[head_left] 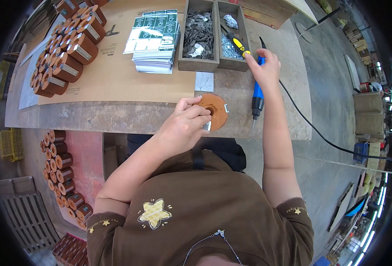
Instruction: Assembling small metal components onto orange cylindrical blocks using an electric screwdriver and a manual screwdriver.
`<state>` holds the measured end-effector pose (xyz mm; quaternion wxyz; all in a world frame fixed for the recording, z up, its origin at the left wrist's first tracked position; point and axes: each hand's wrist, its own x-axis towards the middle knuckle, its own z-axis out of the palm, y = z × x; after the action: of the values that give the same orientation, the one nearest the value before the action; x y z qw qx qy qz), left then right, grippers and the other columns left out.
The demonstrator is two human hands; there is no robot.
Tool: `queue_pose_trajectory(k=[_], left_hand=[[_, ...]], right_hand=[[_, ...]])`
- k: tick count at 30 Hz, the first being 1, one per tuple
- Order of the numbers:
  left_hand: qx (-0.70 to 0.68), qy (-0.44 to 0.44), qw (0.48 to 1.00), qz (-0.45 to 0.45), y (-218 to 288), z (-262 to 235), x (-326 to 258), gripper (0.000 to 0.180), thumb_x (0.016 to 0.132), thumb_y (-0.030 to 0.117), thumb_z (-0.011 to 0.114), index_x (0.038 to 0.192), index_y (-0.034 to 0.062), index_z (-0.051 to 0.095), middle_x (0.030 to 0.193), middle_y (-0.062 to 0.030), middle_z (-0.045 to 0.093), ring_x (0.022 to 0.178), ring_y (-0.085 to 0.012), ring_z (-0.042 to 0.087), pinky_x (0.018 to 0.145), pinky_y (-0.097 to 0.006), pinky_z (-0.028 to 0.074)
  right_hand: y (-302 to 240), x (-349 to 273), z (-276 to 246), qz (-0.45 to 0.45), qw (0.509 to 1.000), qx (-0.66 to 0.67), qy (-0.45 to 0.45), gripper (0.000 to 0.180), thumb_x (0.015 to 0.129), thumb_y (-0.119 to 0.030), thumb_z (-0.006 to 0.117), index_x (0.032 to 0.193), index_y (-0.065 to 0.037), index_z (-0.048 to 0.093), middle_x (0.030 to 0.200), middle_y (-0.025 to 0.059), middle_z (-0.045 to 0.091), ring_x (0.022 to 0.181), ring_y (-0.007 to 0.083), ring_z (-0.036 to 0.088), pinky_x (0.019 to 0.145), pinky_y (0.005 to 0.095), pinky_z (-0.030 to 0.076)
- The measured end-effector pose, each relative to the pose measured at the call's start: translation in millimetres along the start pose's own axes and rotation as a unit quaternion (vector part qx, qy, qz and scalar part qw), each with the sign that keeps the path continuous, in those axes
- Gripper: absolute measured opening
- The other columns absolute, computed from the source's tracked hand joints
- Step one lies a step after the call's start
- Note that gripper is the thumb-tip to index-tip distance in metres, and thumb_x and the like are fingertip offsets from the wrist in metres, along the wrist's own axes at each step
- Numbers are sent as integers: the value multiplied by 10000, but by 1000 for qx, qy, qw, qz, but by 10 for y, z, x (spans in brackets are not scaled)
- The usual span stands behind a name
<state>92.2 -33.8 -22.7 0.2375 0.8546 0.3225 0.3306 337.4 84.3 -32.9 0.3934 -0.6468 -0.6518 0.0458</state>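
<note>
My left hand (188, 122) grips a brown cylinder (221, 111) at the table's front edge. Its round end faces up, with a hole in the middle, and the fingers curl at that hole. A small white label edge shows on the rim. My right hand (267, 71) is over the upper part of a blue electric screwdriver (258, 93), thumb and fingers apart. The tool's black tip points toward me. By the thumb, a yellow and black hand screwdriver (239, 45) leans in a wooden box (233, 64) of small metal screws.
Another wooden box (198, 65) holds dark flat pieces. Left of it lies a stack of green and white printed sheets (154, 44) on cardboard (116, 91). Many brown cylinders (67, 66) stand at far left, more (63, 173) below. A black cord (311, 128) trails right.
</note>
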Motion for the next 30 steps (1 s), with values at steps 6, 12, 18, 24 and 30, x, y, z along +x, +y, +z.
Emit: queue_pose_trajectory(k=[6,12,18,24,30], left_hand=[[1,63,998,-28,78,167,0,311,550,47,700,846,34,604,917,-58,588,961,-299,477,856,-369,390],[-13,88,993,-76,116,217,-20,274,558,82,707,815,63,612,991,-58,566,973,-292,459,841,-371,391],[26,127,988,-87,133,298,-8,284,562,92,709,820,53,598,1131,-118,488,1099,-345,396,895,-399,353],[-51,127,989,-60,7,382,-8,270,569,61,686,818,32,585,1182,-130,465,1103,-339,423,900,-399,361],[-57,112,990,-63,19,380,-3,274,570,52,680,826,28,586,1180,-117,470,1117,-344,408,914,-406,350]], right_hand=[[-61,366,413,117,932,-305,-157,521,694,-447,614,1035,-53,579,1100,176,438,1061,325,352,816,394,401],[-59,688,395,121,960,-231,-100,438,711,-374,605,955,-11,582,1068,191,479,1035,325,426,820,398,404],[-268,853,-79,36,996,42,73,328,744,-289,616,832,16,533,869,124,579,777,281,581,685,364,476],[-688,476,-1032,60,705,703,67,235,754,-70,469,935,70,414,959,227,499,979,320,487,870,484,392],[-848,-215,-1279,67,662,746,-30,140,791,-109,512,870,-36,422,621,38,407,530,151,413,502,324,398]])
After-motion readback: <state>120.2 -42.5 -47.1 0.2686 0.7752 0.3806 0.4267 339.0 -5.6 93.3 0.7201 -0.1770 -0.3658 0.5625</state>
